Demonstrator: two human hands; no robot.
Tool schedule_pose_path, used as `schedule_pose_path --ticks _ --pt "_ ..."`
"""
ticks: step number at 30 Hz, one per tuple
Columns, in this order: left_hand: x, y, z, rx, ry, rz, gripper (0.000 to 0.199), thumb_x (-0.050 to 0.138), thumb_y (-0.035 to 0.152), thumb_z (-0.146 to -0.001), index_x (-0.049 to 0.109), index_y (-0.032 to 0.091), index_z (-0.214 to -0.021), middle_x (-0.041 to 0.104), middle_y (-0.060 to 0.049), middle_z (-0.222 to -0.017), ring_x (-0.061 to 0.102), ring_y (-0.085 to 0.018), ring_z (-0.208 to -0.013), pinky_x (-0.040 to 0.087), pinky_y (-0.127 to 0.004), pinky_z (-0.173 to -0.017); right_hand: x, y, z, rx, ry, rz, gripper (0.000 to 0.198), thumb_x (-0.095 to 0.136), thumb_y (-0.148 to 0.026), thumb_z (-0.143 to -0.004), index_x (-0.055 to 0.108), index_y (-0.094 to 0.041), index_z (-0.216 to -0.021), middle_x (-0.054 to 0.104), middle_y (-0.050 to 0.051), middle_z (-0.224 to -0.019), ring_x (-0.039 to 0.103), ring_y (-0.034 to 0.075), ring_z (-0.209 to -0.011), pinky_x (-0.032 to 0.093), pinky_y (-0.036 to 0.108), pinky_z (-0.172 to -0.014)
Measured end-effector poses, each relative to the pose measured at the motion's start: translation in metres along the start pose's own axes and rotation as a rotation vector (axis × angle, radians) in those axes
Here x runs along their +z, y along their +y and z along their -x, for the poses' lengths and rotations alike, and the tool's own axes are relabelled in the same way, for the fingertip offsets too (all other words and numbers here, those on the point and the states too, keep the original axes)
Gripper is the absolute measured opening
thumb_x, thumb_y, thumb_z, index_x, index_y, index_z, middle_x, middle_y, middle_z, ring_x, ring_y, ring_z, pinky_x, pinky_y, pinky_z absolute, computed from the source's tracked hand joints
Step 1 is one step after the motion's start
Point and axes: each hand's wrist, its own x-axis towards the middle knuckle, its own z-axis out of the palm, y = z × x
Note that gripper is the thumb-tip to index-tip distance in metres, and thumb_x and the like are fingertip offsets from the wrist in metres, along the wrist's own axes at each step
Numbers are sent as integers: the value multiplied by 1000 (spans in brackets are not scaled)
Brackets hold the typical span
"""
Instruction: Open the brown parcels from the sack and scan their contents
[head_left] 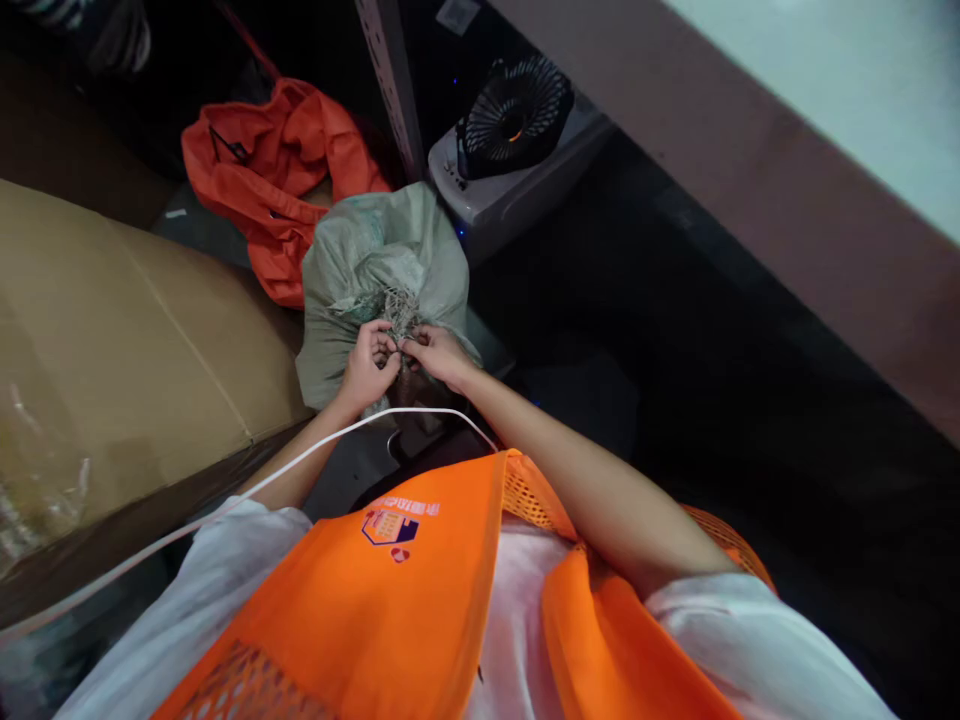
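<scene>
Sack (382, 228) | left hand (371, 364) + right hand (441, 356) at frayed mouth (400, 308) | fingers pinched it tight | light, even tension likely suited

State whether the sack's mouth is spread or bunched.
Bunched: the sack gathers to a frayed tuft at the left hand and right hand.

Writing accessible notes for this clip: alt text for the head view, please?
A person's hands meet at frayed fibres on a pale sack. Orange fabric and a small black fan sit beyond it; a cardboard box is at left.
</scene>
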Motion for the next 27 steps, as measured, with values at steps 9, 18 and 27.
schedule_pose_path --ticks 9,18,27 --pt "-16 6 -5 -93 -78 -19 11 52 30 -100 53 21 -106 63 -1 -89 64 -11 -65 52 -21 -60 7 -4 2 132 -149 -253 19 73 -22 -85 60 -17 -71 59 -2 -66 51 10 -59 41 19 -50" --pt "-50 37 -30 289 -407 -639 21 51 21 -101 62 18 -119 67 -11 -122 64 -24 -116 52 -35 -100 5 -9 1 -109 -103 296 15 61 -20 -93 67 -16 -79 63 -3 -69 57 14 -68 44 23 -67" --pt "-50 39 -55 300 -650 -809 10 58 22 -96 60 18 -105 64 -8 -100 63 -23 -85 45 -32 -75 -2 -11 1 -223 -82 660 14 59 -16 -97 70 -11 -104 75 10 -101 66 20 -93 48 27 -87"
